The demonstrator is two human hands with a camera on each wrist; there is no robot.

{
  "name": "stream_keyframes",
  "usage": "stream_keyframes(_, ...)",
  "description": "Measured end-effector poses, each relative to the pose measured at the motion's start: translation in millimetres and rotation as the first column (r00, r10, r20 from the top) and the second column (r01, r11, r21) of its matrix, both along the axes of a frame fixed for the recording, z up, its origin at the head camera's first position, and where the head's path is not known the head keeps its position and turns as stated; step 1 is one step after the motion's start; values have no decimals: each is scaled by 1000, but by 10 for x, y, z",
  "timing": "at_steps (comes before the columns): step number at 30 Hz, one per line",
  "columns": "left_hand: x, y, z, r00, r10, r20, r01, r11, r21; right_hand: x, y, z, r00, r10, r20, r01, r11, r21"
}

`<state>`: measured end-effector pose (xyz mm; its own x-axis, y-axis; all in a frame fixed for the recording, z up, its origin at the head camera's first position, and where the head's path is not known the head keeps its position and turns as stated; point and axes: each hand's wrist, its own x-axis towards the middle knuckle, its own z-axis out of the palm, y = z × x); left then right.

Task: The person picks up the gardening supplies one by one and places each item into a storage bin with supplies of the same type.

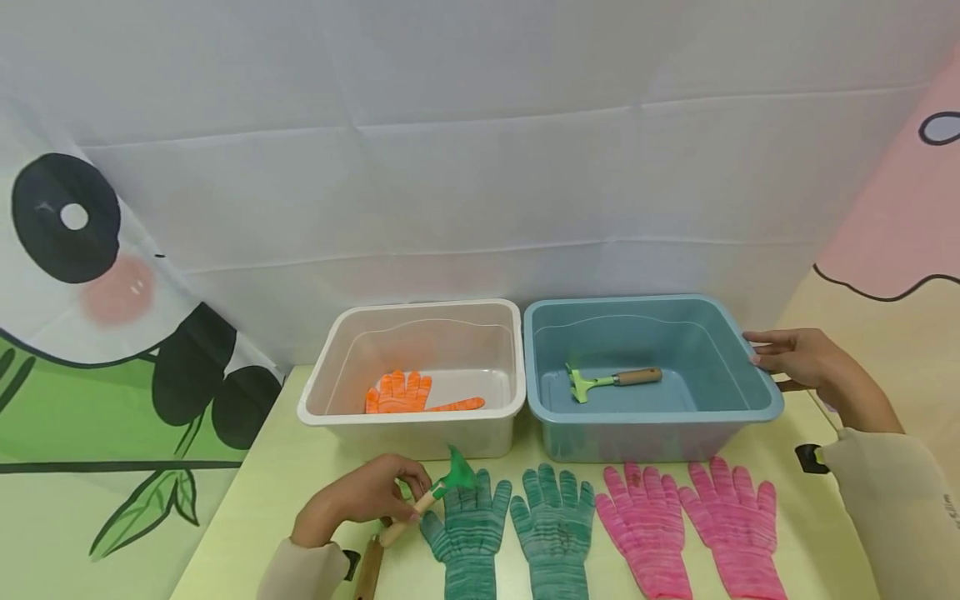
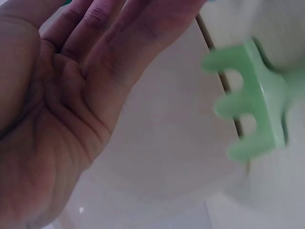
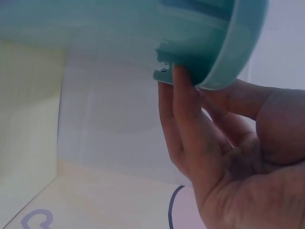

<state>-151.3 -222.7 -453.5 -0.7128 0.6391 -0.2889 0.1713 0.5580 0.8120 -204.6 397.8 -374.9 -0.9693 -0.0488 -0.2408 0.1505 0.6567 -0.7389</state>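
Observation:
My left hand [image 1: 375, 496] pinches the light wooden handle of a small garden tool with a green fan-shaped head [image 1: 459, 473], above the table's front left. A second wooden handle [image 1: 368, 571] lies just below that hand. In the left wrist view, a pale green three-pronged rake head [image 2: 259, 100] shows beside my left hand [image 2: 71, 105]. At the far right, my right hand [image 1: 806, 362] grips the rim of the blue plastic tub [image 1: 652, 421]; its fingertips reach beneath the lip in the right wrist view. Inside that tub lies a light green hand tool [image 1: 611, 379] with a brown handle.
A white tub [image 1: 420, 419] stands left of the blue one, holding orange gloves [image 1: 401, 393]. In front lie a pair of green gloves [image 1: 472, 533] and a pair of pink gloves [image 1: 648, 533] on the yellow table [image 1: 277, 500]. A white cloth wall [image 1: 480, 192] rises behind.

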Motion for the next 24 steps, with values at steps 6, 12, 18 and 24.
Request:
stream_keyframes(6,-41,216,52,998,-39,39,38,999,20,10,-15,13,1000,-6,12,6,1000,-13)
stream_keyframes(12,-70,355,98,997,-64,42,63,998,22,14,-29,24,1000,-2,10,2,1000,-18)
stream_keyframes(18,-117,454,144,995,-97,-5,97,995,14,8,-24,38,1000,-3,12,3,1000,-23)
stream_keyframes(24,-158,556,194,991,-131,-40,130,991,-12,-1,-15,24,1000,-9,17,9,1000,-13)
